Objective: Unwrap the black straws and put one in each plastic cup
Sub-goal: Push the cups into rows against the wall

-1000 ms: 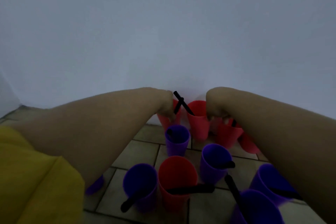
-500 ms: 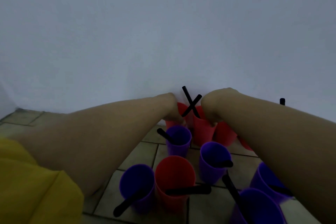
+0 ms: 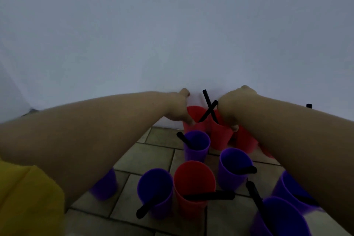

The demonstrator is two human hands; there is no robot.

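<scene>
Against the pale wall [image 3: 172,34], two black straws [image 3: 209,108] cross above the far red cups [image 3: 220,138], the left hand [image 3: 178,108] touching one cup's rim and the right hand [image 3: 229,109] beside them, both grips hidden from view.

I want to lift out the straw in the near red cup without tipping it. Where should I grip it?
Pinch the black straw by its free end jutting past the near red cup rim on the right, coming from the right, where the floor looks clear.
</scene>
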